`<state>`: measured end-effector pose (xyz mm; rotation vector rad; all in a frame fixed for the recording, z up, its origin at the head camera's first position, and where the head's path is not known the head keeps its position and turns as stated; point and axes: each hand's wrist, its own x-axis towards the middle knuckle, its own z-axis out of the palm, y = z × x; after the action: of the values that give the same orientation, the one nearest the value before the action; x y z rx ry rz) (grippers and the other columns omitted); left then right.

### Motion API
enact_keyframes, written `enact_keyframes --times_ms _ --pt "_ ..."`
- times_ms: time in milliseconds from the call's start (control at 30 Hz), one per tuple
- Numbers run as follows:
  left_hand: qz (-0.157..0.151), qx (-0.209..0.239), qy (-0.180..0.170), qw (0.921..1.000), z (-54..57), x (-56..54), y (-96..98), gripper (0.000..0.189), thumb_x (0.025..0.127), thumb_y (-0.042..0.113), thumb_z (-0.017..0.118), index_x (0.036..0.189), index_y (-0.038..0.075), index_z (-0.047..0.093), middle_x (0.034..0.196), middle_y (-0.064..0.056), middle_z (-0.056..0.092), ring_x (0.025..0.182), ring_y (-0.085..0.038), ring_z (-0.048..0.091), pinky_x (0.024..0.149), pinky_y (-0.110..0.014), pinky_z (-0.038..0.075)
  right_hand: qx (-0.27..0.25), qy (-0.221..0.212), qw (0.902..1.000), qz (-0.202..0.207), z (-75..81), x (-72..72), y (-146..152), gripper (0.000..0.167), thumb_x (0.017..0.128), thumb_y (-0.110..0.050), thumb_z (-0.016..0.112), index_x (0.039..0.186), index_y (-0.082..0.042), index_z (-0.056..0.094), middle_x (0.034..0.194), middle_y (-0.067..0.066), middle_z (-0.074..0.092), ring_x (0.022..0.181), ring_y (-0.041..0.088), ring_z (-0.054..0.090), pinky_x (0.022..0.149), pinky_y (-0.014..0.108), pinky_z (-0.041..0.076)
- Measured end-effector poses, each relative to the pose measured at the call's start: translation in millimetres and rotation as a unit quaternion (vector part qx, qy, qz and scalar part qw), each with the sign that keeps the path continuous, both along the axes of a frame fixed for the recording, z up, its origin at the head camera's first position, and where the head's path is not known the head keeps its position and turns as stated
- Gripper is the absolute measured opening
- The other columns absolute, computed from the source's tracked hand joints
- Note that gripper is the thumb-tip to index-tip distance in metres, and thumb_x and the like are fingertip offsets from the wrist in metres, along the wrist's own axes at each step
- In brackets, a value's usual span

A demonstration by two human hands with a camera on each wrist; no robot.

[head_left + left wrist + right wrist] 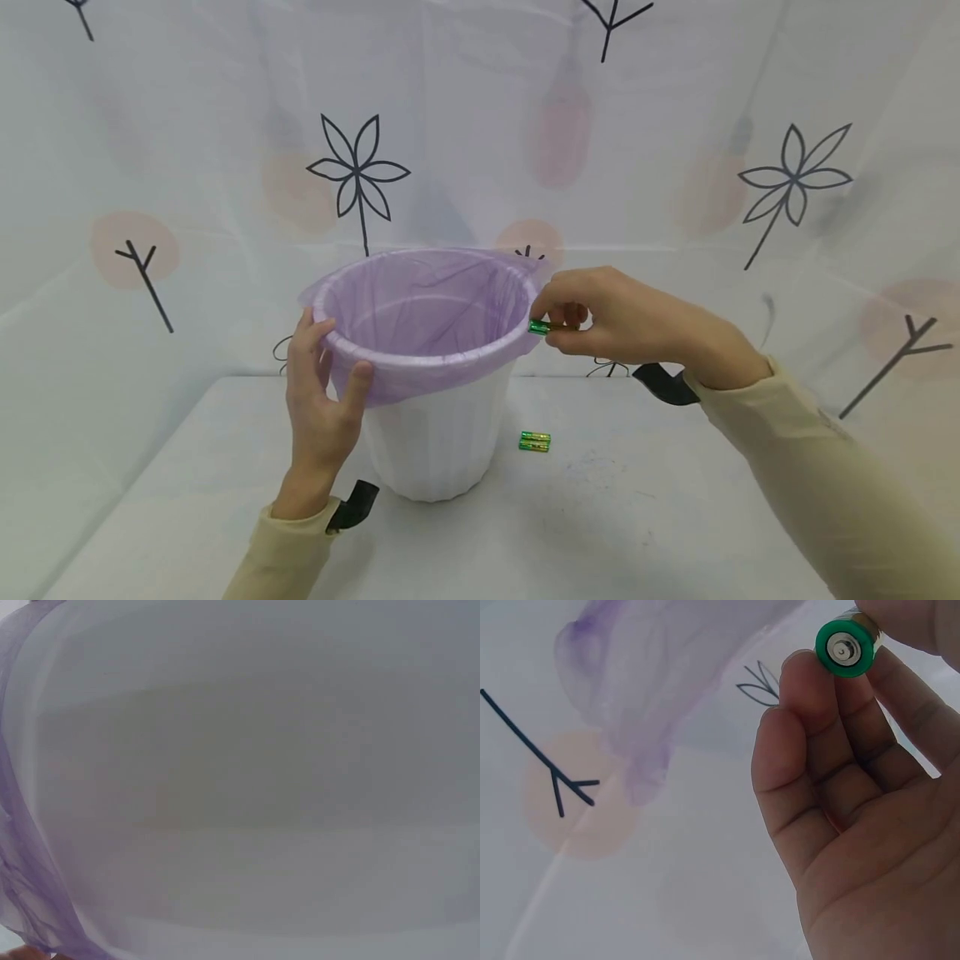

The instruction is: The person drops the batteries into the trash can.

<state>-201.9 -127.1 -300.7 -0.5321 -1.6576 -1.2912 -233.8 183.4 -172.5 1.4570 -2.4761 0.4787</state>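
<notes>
A white trash can [435,442] stands on the table, lined with a thin purple bag [420,383] folded over its rim. My left hand [322,408] holds the can's left side, its fingers at the rim and its thumb against the bag in front. At the rim's right side, my right hand [607,317] pinches a green and gold battery [538,327] between thumb and fingers. The right wrist view shows that battery's [844,651] end. Two similar batteries [535,442] lie side by side on the table. The can's wall [262,765] fills most of the left wrist view.
The white table [600,517] extends around the can. Behind it hangs a pale sheet [465,125] printed with flowers, twigs and pinkish spots. Each wrist wears a dark strap or mount [663,383].
</notes>
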Motion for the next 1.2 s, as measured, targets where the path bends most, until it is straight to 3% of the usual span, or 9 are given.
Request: enact_keyframes --times_ms 167,433,600,1200 --pt "0.002 -0.001 -0.001 1.0 -1.5 -0.6 -0.2 0.054 0.09 0.023 0.063 0.127 -0.01 0.042 0.147 -0.028 0.028 0.134 -0.04 0.033 0.101 -0.064 0.033 -0.006 0.001 0.9999 0.01 5.1 -7.8 -11 0.019 0.083 -0.002 0.063 0.096 -0.016 0.067 0.082 -0.009 0.057 0.076 0.007 0.053 0.069 0.027 0.049" --pt "-0.003 -0.002 0.0 1.0 -3.2 -0.3 0.5 0.053 0.089 0.019 0.063 0.127 -0.011 0.041 0.147 -0.029 0.027 0.135 -0.041 0.032 0.101 -0.065 0.031 -0.009 -0.013 0.9998 -0.014 8.2 -21.5 -31 0.019 0.082 -0.004 0.062 0.093 -0.018 0.068 0.077 -0.006 0.055 0.073 0.011 0.051 0.066 0.027 0.047" --pt "-0.001 -0.003 0.0 1.0 -3.3 -0.6 0.5 0.055 0.091 0.025 0.063 0.127 -0.01 0.041 0.148 -0.028 0.027 0.134 -0.041 0.033 0.102 -0.063 0.032 -0.008 -0.011 0.9999 -0.009 8.7 -33.6 -44 0.017 0.082 -0.005 0.062 0.091 -0.018 0.068 0.075 -0.006 0.056 0.071 0.01 0.051 0.064 0.027 0.046" --pt "-0.002 -0.002 0.002 1.0 -0.5 -1.6 -1.0 0.055 0.091 0.024 0.063 0.126 -0.012 0.042 0.147 -0.03 0.027 0.134 -0.042 0.031 0.101 -0.065 0.032 0.02 -0.096 0.9926 -0.071 -4.5 -71.5 -79 0.019 0.08 -0.008 0.061 0.094 -0.018 0.07 0.075 0.0 0.058 0.07 0.014 0.052 0.063 0.028 0.045"
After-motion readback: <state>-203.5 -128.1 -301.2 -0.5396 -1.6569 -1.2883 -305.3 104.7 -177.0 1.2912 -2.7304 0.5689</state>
